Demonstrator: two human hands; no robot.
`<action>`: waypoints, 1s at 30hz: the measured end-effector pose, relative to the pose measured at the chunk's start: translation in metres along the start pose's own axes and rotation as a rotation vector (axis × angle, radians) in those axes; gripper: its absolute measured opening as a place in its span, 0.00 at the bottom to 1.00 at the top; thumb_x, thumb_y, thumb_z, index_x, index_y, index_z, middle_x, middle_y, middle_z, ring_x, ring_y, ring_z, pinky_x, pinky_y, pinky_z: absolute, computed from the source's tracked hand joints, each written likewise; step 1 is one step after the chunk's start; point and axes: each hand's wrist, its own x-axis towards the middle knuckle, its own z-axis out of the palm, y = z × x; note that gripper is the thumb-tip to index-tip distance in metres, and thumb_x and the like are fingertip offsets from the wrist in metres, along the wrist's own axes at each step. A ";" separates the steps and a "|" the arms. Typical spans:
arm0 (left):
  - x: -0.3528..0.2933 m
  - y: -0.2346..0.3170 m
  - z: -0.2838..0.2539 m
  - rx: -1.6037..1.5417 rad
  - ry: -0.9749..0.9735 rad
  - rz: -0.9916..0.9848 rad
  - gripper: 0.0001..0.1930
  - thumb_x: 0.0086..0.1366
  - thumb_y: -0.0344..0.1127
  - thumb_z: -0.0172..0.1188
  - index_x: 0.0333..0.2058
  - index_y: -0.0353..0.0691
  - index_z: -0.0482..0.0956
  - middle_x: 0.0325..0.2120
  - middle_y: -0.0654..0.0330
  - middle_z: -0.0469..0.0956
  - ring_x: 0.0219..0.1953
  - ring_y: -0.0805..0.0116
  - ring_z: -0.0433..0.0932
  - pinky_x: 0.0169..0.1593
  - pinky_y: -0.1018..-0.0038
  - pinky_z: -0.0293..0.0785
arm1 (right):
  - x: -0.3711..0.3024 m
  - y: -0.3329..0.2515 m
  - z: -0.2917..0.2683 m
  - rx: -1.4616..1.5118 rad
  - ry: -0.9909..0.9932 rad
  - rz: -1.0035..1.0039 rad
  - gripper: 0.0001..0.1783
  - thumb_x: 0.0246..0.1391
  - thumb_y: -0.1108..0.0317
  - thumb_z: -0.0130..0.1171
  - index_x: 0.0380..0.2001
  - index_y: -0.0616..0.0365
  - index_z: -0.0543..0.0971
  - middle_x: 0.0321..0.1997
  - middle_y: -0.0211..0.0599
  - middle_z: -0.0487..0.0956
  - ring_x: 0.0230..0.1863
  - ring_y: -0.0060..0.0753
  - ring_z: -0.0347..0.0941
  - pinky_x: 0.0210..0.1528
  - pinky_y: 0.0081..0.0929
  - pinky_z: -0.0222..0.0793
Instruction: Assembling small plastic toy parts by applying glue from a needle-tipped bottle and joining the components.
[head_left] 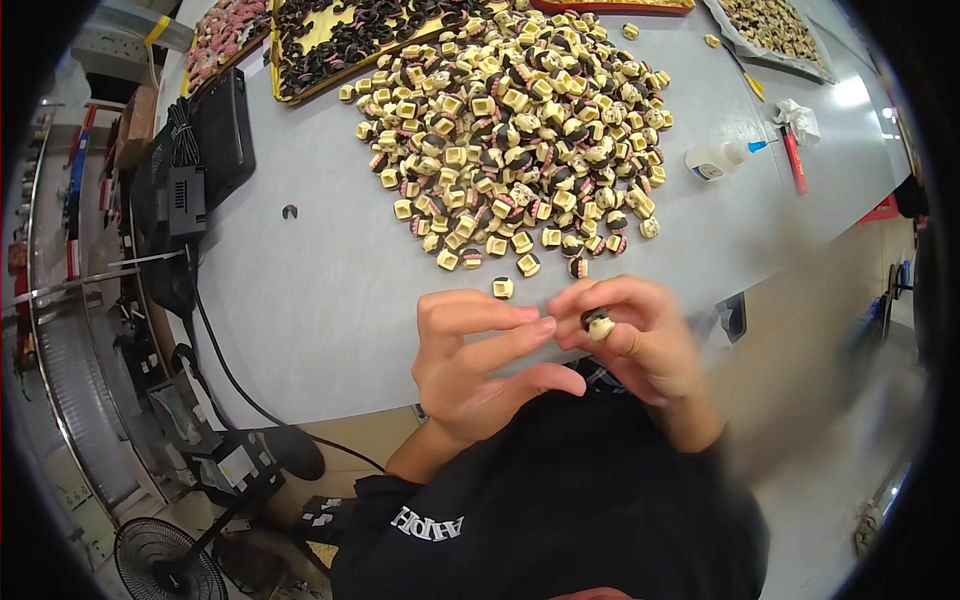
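Note:
My right hand (645, 345) pinches a small black-and-cream moulded piece (599, 325) between thumb and fingers, just off the table's near edge. Beside it, my left hand (480, 360) has its fingers stretched and apart, with nothing in them; its fingertips come close to those of the right. Beyond both hands spreads a large heap of similar small pieces (520, 140), cream with black and pink parts, many showing a square hollow. One loose cream piece (503, 288) lies just past my left fingers.
A yellow-rimmed tray (292, 98) of black curved parts stands at the back left, near pink parts (225, 40). To the right are a needle-tipped bottle (712, 162), a red tool (794, 162), crumpled tissue (799, 121) and another tray (822, 74). A black device (225, 135) and cable lie left.

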 end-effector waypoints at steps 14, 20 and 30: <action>0.001 0.004 0.001 0.070 -0.099 0.008 0.20 0.37 0.40 0.70 0.34 0.49 0.82 0.39 0.67 0.77 0.39 0.64 0.67 0.40 0.75 0.68 | -0.006 -0.012 -0.005 -0.329 -0.081 -0.071 0.19 0.49 0.77 0.59 0.45 0.70 0.70 0.37 0.46 0.78 0.41 0.33 0.76 0.47 0.27 0.71; 0.003 0.011 -0.002 0.105 -0.175 -0.026 0.17 0.40 0.37 0.69 0.34 0.52 0.84 0.39 0.72 0.77 0.48 0.63 0.61 0.48 0.75 0.63 | -0.007 -0.013 -0.001 -0.335 -0.066 -0.082 0.25 0.44 0.84 0.60 0.47 0.68 0.65 0.36 0.46 0.79 0.41 0.31 0.76 0.46 0.25 0.71; -0.008 0.011 -0.003 0.240 -0.058 0.086 0.11 0.47 0.33 0.67 0.33 0.52 0.84 0.39 0.87 0.74 0.56 0.62 0.51 0.53 0.76 0.55 | -0.003 -0.014 0.009 -0.391 -0.031 -0.044 0.27 0.40 0.73 0.68 0.40 0.64 0.63 0.29 0.41 0.79 0.37 0.30 0.76 0.40 0.23 0.69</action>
